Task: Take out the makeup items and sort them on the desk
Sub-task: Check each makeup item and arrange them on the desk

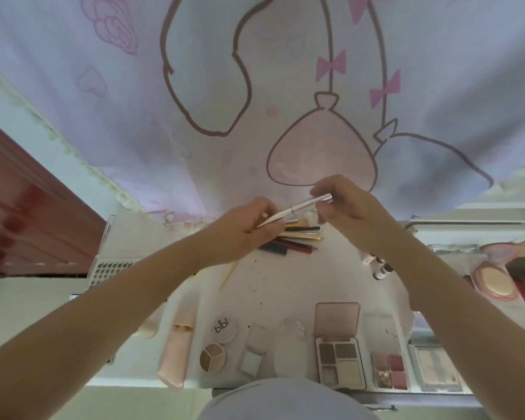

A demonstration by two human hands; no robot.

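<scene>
While a slim white pen-like applicator (294, 207) is pinched at centre frame by left hand (249, 228) and right hand (346, 204), sorting appears well advanced: pencils (288, 242) are grouped beneath, palettes (340, 359) and compacts (212, 356) rowed along the lower frame. Placement remains.

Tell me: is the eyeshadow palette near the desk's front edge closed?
No, the eyeshadow palette lies open, its lid folded back and its brown and pale pans showing.

Curtain (134, 122) lilac, pink bows; silver pen (297, 206); palette (340, 362) brown-grey shades, perhaps.
</scene>
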